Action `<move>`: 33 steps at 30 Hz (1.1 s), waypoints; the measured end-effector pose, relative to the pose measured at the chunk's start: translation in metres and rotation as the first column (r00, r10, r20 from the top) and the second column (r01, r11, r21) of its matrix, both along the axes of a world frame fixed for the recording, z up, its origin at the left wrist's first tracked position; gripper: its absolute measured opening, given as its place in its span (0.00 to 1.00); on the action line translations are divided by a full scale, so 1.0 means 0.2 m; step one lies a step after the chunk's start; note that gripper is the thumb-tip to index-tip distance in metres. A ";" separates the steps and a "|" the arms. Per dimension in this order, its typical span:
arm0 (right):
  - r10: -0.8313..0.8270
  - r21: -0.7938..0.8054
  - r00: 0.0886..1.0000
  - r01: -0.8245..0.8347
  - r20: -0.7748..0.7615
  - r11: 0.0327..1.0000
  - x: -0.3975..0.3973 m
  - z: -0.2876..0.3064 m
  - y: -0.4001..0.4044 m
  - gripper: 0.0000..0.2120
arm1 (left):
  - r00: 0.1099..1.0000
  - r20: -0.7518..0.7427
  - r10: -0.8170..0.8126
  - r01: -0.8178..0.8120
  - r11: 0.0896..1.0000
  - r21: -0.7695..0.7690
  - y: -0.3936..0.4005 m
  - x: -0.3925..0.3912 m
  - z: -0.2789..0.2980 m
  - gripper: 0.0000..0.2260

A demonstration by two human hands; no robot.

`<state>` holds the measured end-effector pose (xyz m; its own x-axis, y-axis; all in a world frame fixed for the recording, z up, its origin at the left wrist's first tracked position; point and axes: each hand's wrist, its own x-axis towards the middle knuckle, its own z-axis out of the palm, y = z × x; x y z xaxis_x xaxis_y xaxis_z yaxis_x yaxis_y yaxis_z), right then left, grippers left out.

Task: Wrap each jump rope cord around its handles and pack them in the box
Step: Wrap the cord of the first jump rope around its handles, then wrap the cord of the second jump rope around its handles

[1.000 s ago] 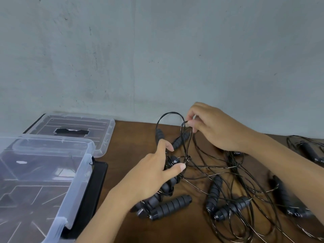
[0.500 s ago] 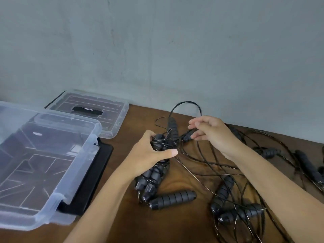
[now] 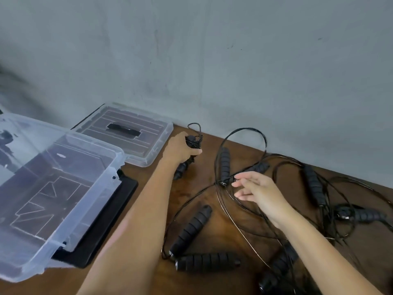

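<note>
Left hand, frame centre, clamps wrapped black foam-handled jump rope bundle w/ fingers curled, prob. bound for clear plastic box at left, while right hand, fingers apart & loose, hovers over tangled black cords.

The left hand is fisted, thumb pressed along the top, arm reaching forward. The right hand hangs with fingers loosely spread, apparently holding nothing.
</note>
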<state>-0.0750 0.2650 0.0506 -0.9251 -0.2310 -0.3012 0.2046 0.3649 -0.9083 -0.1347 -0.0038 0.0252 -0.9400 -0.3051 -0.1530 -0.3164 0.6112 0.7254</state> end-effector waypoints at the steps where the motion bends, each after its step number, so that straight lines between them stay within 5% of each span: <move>1: -0.002 -0.006 1.000 0.002 0.002 1.000 -0.02 -0.01 -0.02 0.10 | 0.999 0.034 -0.016 0.017 0.999 -0.029 -0.01 -0.05 0.00 0.31; 10: 0.024 -0.044 0.999 -0.023 0.028 0.999 -0.12 -0.08 -0.16 0.11 | 0.967 0.248 -0.061 0.079 0.995 -0.066 -0.10 -0.32 -0.07 0.33; 18: 0.043 -0.038 0.999 -0.042 0.026 0.998 -0.13 -0.13 -0.21 0.11 | 0.979 0.203 0.005 0.032 0.983 -0.179 -0.12 -0.22 -0.09 0.31; 23: 0.031 -0.041 0.999 -0.031 -0.009 0.999 -0.08 -0.10 -0.23 0.11 | 0.995 0.028 0.091 -0.073 0.920 -0.385 0.01 0.10 -0.02 0.30; 33: 0.029 0.024 0.998 -0.028 -0.055 0.999 0.27 -0.21 -0.23 0.11 | 0.960 -0.280 0.030 0.006 0.992 0.128 0.22 0.77 0.00 0.11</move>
